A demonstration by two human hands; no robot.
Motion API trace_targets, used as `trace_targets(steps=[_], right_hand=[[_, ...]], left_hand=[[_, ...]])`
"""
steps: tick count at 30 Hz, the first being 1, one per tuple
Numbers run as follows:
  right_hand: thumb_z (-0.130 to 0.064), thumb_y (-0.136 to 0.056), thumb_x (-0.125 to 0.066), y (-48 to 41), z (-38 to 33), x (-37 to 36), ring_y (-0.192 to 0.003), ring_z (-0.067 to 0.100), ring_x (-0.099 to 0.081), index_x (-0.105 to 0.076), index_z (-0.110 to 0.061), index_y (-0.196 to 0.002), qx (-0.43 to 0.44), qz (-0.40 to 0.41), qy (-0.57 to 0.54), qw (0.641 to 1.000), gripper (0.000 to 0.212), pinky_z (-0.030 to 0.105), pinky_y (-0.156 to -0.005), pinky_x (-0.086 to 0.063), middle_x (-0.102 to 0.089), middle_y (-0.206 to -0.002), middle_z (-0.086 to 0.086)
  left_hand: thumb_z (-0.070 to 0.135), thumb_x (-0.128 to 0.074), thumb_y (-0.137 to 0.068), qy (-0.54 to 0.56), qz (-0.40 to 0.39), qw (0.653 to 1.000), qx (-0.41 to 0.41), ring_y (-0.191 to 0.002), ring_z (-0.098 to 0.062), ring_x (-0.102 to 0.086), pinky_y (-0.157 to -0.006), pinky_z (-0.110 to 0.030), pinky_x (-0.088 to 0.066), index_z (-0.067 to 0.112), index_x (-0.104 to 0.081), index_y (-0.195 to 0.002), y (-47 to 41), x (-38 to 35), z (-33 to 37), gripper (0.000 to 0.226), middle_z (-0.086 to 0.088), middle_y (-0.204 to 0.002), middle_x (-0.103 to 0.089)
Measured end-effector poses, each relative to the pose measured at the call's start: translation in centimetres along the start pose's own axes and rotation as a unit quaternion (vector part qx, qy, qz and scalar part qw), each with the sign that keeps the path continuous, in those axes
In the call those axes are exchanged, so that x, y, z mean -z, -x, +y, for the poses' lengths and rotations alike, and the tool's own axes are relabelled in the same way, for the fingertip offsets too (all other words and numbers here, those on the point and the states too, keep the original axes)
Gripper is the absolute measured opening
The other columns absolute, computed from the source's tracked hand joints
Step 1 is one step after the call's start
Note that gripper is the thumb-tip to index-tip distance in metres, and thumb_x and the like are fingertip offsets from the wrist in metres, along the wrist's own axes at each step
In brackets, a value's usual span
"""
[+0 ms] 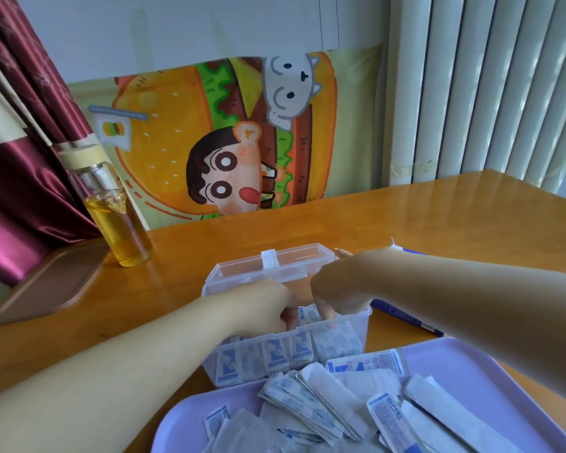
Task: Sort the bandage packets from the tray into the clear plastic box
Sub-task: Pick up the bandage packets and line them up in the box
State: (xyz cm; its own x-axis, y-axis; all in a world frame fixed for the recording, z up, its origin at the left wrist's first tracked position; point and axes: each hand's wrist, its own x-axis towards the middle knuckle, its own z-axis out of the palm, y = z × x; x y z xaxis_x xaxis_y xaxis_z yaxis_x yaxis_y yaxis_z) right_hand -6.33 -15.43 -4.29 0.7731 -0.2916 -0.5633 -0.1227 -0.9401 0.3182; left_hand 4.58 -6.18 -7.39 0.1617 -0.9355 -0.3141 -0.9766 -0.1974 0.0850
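Wooden table [406, 217] centre: inside the clear plastic box [229, 273], left hand [265, 302] pinches an upright bandage packet [303, 317]; right hand [334, 295] curls just beside it, hold unclear.

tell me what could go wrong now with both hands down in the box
1. The left hand and right hand both reach down inside the clear box; it looks light, so it might slide or tip.
2. Packets stood upright behind its front wall could get bent or knocked over.
3. The right forearm passes close over the tray, so it might sweep loose packets out.
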Motion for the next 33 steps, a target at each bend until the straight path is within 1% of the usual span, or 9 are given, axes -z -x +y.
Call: trace_targets(steps=[6,10,13,15,19,21,24,28,33], right_hand=[[0.004,-0.093,-0.034,1.3,0.5,0.2,-0.144,0.023,-0.014,-0.05,-0.024,-0.134,-0.019,0.071,-0.047,0.996,0.052,0.054,-0.115,0.003,-0.034,-0.149,-0.002],[0.005,-0.092,-0.035,4.0,0.9,0.2,-0.139,0.016,-0.028,-0.058,-0.031,-0.124,-0.041,0.244,-0.14,0.959,0.054,0.05,-0.117,0.002,-0.047,-0.14,-0.007],[-0.002,-0.094,-0.038,6.4,0.2,-0.6,-0.127,0.014,-0.043,-0.065,-0.032,-0.115,-0.046,0.365,-0.23,0.901,0.046,0.039,-0.116,-0.017,-0.06,-0.126,-0.011],[-0.012,-0.093,-0.043,8.4,-0.9,-2.0,-0.111,0.014,-0.054,-0.068,-0.034,-0.108,-0.046,0.403,-0.253,0.878,0.036,0.031,-0.101,-0.038,-0.065,-0.116,-0.011],[-0.025,-0.091,-0.052,11.6,-2.8,-6.2,-0.088,0.014,-0.063,-0.07,-0.024,-0.097,-0.07,0.337,-0.246,0.906,0.019,0.021,-0.067,-0.047,-0.07,-0.096,-0.006],[-0.033,-0.089,-0.056,12.4,-3.2,-8.5,-0.098,0.018,-0.062,-0.067,-0.02,-0.105,-0.099,0.239,-0.235,0.937,0.024,0.026,-0.079,-0.049,-0.068,-0.103,-0.002],[-0.045,-0.083,-0.063,12.7,-3.6,-11.6,-0.115,0.02,-0.052,-0.049,-0.02,-0.131,-0.166,0.141,-0.253,0.943,0.056,0.029,-0.092,-0.042,-0.056,-0.126,0.0],[-0.046,-0.076,-0.071,12.7,-4.4,-14.1,-0.114,0.02,-0.051,-0.041,-0.017,-0.138,-0.184,0.151,-0.29,0.927,0.075,0.025,-0.086,-0.04,-0.053,-0.132,0.002],[-0.028,-0.078,-0.068,12.9,-4.5,-15.2,-0.108,0.022,-0.055,-0.052,-0.011,-0.128,-0.219,0.185,-0.302,0.909,0.056,0.025,-0.081,-0.045,-0.06,-0.122,0.005]], left_hand=[[0.005,-0.043,-0.083,-0.004,0.036,0.999,0.026,-0.079,-0.011,-0.055,-0.068,-0.025,-0.044,0.024,-0.06,-0.081,1.1,1.3,-0.4,0.026,0.008,-0.086,-0.063],[0.004,-0.044,-0.085,0.055,0.171,0.983,0.05,-0.074,-0.003,-0.054,-0.063,-0.022,-0.044,0.026,-0.062,-0.081,3.7,2.1,-0.5,0.029,0.013,-0.083,-0.059],[0.002,-0.046,-0.087,0.12,0.287,0.948,0.061,-0.068,0.002,-0.052,-0.056,-0.014,-0.037,0.027,-0.063,-0.082,6.3,2.2,0.0,0.03,0.01,-0.086,-0.063],[0.002,-0.047,-0.088,0.163,0.341,0.924,0.061,-0.058,0.005,-0.051,-0.049,-0.008,-0.032,0.026,-0.063,-0.082,8.8,1.6,0.9,0.029,0.012,-0.079,-0.062],[0.002,-0.05,-0.089,0.192,0.385,0.902,0.028,-0.062,0.006,-0.051,-0.056,-0.004,-0.035,0.022,-0.065,-0.082,14.1,-1.2,3.8,0.026,0.014,-0.074,-0.059],[0.005,-0.051,-0.09,0.202,0.358,0.911,0.027,-0.062,0.003,-0.05,-0.057,-0.005,-0.036,0.026,-0.063,-0.081,15.7,-2.8,4.9,0.026,0.012,-0.073,-0.057],[0.009,-0.052,-0.091,0.218,0.309,0.925,0.037,-0.061,-0.001,-0.049,-0.054,-0.01,-0.036,0.03,-0.061,-0.081,16.3,-5.0,6.3,0.025,0.012,-0.074,-0.057],[0.012,-0.051,-0.092,0.231,0.291,0.928,0.031,-0.063,-0.003,-0.048,-0.055,-0.009,-0.035,0.027,-0.064,-0.088,16.1,-6.4,8.6,0.02,0.012,-0.078,-0.057],[0.015,-0.052,-0.091,0.253,0.294,0.921,0.021,-0.074,-0.009,-0.057,-0.068,-0.024,-0.046,0.037,-0.061,-0.082,17.0,-7.3,10.8,0.025,0.011,-0.084,-0.062]])
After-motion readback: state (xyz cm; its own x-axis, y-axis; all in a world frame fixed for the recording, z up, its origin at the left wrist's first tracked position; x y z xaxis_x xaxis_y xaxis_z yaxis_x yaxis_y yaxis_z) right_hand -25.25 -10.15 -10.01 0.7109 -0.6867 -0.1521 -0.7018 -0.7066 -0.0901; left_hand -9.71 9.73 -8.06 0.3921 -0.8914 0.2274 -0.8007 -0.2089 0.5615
